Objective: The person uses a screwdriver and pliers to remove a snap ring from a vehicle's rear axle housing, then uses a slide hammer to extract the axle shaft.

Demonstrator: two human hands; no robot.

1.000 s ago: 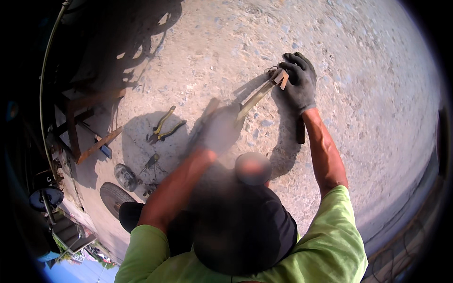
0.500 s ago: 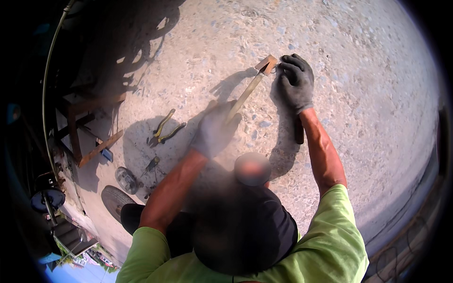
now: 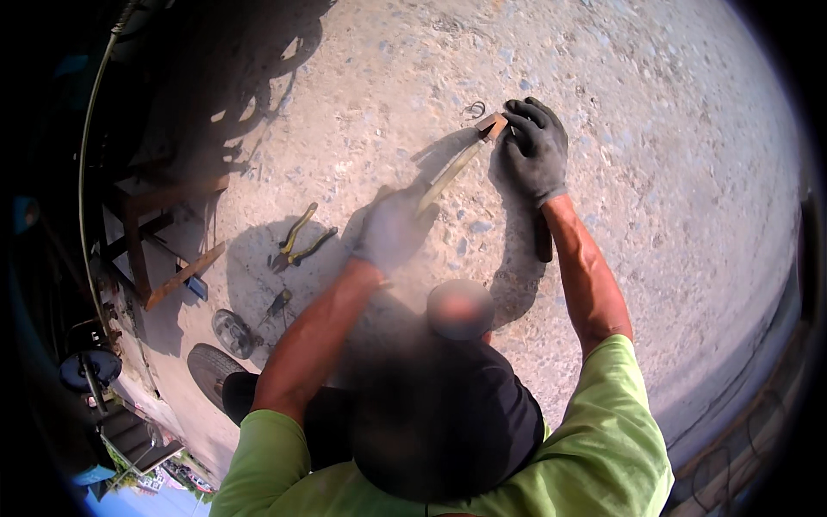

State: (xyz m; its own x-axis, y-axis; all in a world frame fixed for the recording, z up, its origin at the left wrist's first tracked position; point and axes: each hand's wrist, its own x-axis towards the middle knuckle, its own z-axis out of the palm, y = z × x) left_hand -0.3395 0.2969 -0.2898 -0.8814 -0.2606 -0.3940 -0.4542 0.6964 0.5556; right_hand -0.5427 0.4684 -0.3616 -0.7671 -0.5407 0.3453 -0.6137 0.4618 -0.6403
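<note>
My left hand, in a grey glove and hazy in the picture, closes around a pale rod. At the rod's far end is a rust-brown, V-shaped metal piece. The dark-gloved right hand is palm-down low over the concrete, its fingers curled and the fingertips at the right side of that metal piece. What lies under its palm is hidden. A dark bar sticks out beneath the right wrist. Just beyond the metal piece, a small dark wire ring lies on the ground.
Yellow-and-black pliers lie left of my left hand. Nearer are a screwdriver-like tool, a round glassy or metal part and a black shoe or tyre-like edge. A rusty metal frame stands at the left.
The V-shaped piece has shifted slightly right and nearer, tight against my right fingertips. The wire ring, earlier partly seen by those fingers, now lies apart on the ground to the left.
</note>
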